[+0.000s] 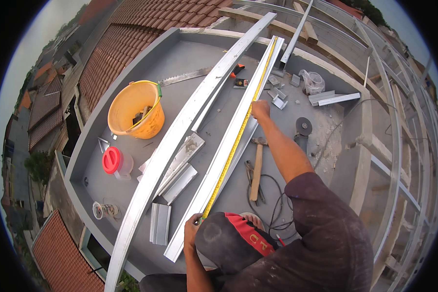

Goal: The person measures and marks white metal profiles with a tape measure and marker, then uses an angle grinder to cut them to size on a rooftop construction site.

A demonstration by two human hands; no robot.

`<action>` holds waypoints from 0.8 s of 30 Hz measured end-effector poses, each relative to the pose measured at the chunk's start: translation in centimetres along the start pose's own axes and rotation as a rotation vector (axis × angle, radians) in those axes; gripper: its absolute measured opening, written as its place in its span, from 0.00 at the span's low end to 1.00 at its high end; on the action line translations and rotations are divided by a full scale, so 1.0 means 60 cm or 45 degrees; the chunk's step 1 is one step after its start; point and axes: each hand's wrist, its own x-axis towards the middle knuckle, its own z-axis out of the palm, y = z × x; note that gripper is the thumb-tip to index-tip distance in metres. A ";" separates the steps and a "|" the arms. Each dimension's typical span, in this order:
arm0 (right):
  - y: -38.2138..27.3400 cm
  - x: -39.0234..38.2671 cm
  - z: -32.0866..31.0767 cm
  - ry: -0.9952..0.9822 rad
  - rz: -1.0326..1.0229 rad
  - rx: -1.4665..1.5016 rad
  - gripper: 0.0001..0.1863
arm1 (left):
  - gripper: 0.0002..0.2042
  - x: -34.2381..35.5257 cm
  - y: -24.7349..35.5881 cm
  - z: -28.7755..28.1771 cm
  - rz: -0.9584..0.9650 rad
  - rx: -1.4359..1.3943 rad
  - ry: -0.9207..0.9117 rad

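A yellow tape measure (238,144) lies stretched along a long silvery metal channel (218,160), which runs from near my knee toward the far wall. My left hand (192,231) is closed at the tape's near end, beside the channel; its fingers are partly hidden. Farther up, my right hand (261,110) is closed at the tape and the channel's right edge, with the arm stretched out. Beyond it the tape continues to the channel's far end. A second long metal channel (168,138) lies to the left, roughly alongside.
Left stand a yellow bucket (153,121) with scraps, a red-lidded jug (113,159) and a glass mug (103,210). Right lie a hammer (256,177), pliers (250,173), an angle grinder (302,130) and a black cable (276,211). A handsaw (185,76) and metal offcuts (179,184) lie around.
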 end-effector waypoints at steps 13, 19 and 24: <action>0.091 -0.218 -0.067 -0.300 -0.491 -0.500 0.14 | 0.29 0.047 0.068 0.010 -0.202 0.629 0.422; 0.038 -0.478 -0.057 -0.724 -1.369 -0.639 0.18 | 0.27 0.071 0.064 0.024 -0.294 0.837 0.443; 0.080 -0.528 -0.006 -0.698 -1.698 -0.944 0.21 | 0.27 0.072 0.079 0.027 -0.297 0.835 0.431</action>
